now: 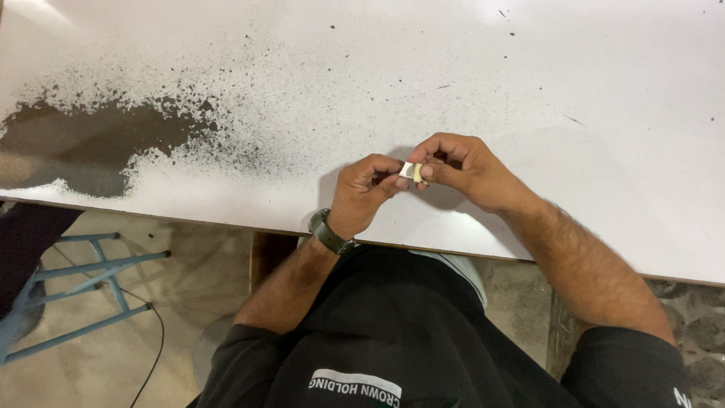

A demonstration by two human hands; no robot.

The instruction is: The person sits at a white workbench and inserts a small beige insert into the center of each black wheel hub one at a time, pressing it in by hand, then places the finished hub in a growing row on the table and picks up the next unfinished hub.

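small pale piece (411,171), pinched by left hand (365,193), right hand (462,170)

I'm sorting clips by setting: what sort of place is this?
Probably a workshop or a plain work area. A big white table is worn and stained dark, a blue metal frame stands on a bare floor, and both hands, left and right, hold a small pale piece.

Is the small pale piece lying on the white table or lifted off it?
Lifted: the left hand and right hand pinch the small pale piece above the table.
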